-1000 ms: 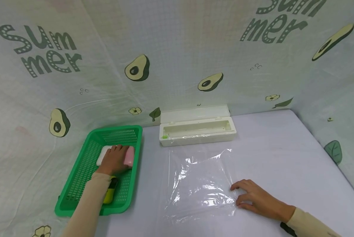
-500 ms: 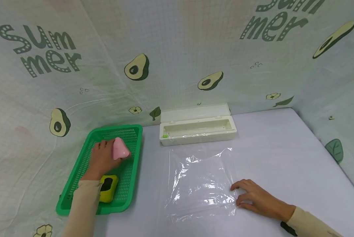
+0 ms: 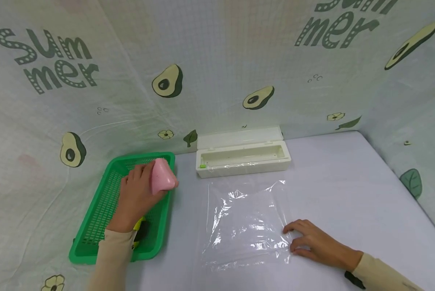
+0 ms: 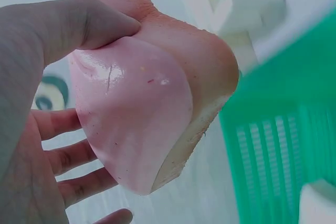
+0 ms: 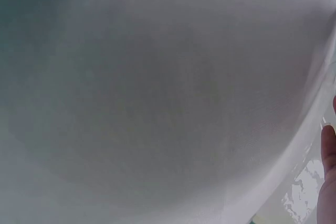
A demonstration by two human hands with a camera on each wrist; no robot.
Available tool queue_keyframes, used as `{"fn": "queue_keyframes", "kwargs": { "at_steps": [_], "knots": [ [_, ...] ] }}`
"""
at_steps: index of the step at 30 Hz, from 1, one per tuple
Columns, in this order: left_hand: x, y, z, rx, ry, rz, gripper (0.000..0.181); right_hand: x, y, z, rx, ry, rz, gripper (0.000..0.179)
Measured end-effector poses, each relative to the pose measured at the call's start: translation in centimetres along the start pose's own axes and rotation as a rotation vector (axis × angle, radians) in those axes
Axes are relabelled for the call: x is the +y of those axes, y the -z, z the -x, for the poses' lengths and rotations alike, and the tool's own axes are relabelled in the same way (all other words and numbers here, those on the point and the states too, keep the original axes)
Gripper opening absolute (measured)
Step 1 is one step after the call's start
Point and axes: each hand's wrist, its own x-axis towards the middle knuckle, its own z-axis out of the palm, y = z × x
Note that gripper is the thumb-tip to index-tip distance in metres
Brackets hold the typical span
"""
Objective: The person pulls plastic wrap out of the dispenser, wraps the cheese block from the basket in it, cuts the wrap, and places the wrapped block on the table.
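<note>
A pink glossy block (image 3: pixel 162 178) with a rough tan edge is gripped by my left hand (image 3: pixel 135 198), thumb pressed over its face and fingers behind. It is raised above the right side of a green basket (image 3: pixel 84 258). In the left wrist view the block (image 4: pixel 131 114) bulges on its shiny side. Fingertips of my right hand (image 3: pixel 321 245) rest at the right edge of a clear plastic film (image 3: pixel 239 218) spread over the table; thumb and fingers stand apart. Only a finger (image 5: pixel 328 156) of that hand shows clearly in the right wrist view, beside the film's glare.
A long white box (image 3: pixel 243 170) with its lid raised and a small green tab stands behind the film; the film reaches its front. Within the basket lies a yellow-and-black thing (image 3: pixel 140 230), partly behind my left wrist. A white thing (image 4: pixel 317 203) shows at its corner.
My left hand has lifted the pink block out of the basket and carried it up and to the right, turning it. The right hand has stayed at the film's edge.
</note>
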Motion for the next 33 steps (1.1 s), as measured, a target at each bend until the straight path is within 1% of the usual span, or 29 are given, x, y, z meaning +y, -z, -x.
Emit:
{"fn": "queue_keyframes", "kwargs": {
  "at_steps": [4,6,8,11,16,19,22,28,30,33],
  "knots": [
    [2.4,-0.9,0.0,0.005,-0.056,0.013,0.087,-0.1,0.1,-0.1,-0.009,-0.016,-0.003,0.026],
    [3.6,-1.7,0.1,0.012,-0.095,0.008,0.088,-0.1,0.1,-0.2,-0.015,-0.024,0.001,0.025],
    [5.0,-2.6,0.3,0.003,-0.132,-0.003,0.089,-0.1,0.2,-0.2,-0.021,-0.029,0.006,0.025],
    [7.1,-4.3,0.7,-0.042,-0.170,0.002,0.088,-0.2,0.2,-0.2,-0.024,-0.034,0.010,0.025],
    [10.1,-7.2,1.8,-0.164,-0.208,0.036,0.087,-0.2,0.2,-0.2,-0.025,-0.034,0.007,0.026],
    [11.5,-8.8,2.5,-0.223,-0.232,0.046,0.086,-0.2,0.1,-0.2,-0.024,-0.031,0.015,0.025],
    [12.7,-10.1,3.2,-0.259,-0.257,0.039,0.083,-0.2,0.1,-0.1,-0.022,-0.029,0.026,0.024],
    [14.9,-12.1,4.3,-0.290,-0.318,0.017,0.083,-0.2,0.1,0.0,-0.015,-0.031,0.019,0.026],
    [15.6,-12.8,4.6,-0.299,-0.334,-0.001,0.084,-0.3,0.1,0.0,-0.012,-0.030,0.015,0.026],
    [16.3,-13.8,4.9,-0.296,-0.361,-0.039,0.085,-0.3,0.0,0.1,-0.007,-0.024,0.013,0.026]
  ]
}}
